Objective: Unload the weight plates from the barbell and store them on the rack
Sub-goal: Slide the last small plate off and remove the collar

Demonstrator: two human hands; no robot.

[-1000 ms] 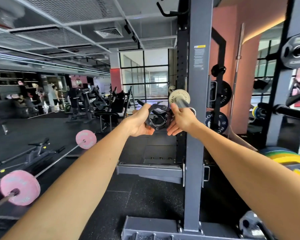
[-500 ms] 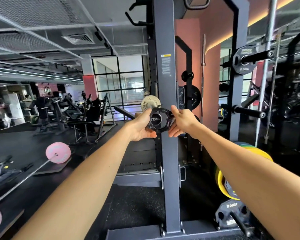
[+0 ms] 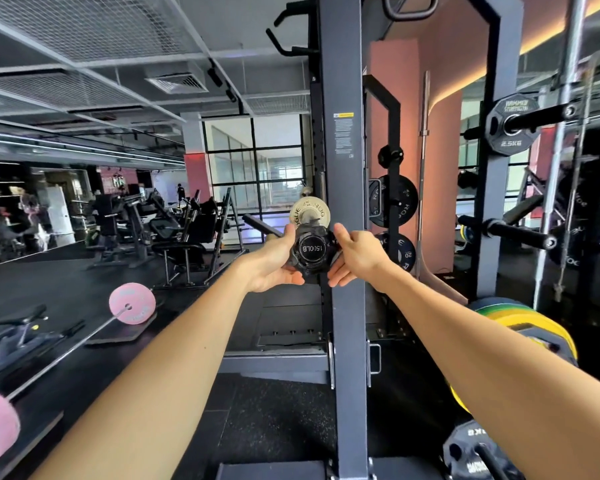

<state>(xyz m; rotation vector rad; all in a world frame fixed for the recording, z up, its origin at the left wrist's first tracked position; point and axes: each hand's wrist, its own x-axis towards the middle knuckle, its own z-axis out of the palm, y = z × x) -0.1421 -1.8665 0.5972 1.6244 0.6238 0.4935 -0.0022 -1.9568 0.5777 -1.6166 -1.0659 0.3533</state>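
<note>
Gym floor and machines stretch away behind your outstretched arms, with a grey steel rack upright (image 3: pixel 343 202) directly beyond your hands. Your left hand (image 3: pixel 274 259) and right hand (image 3: pixel 355 256) both grip a black round barbell collar (image 3: pixel 311 250) stamped 150LB, held between them. A second ago its hollow side faced you; now it is turned so the labelled face shows, and it has moved below the barbell's end. Just above your hands sits the small pale round weight plate (image 3: pixel 309 211) on the barbell sleeve. With the collar apparently off, that plate looks free to slide off next. A black 2.5KG plate (image 3: pixel 511 124) hangs on a storage peg up to your right.
</note>
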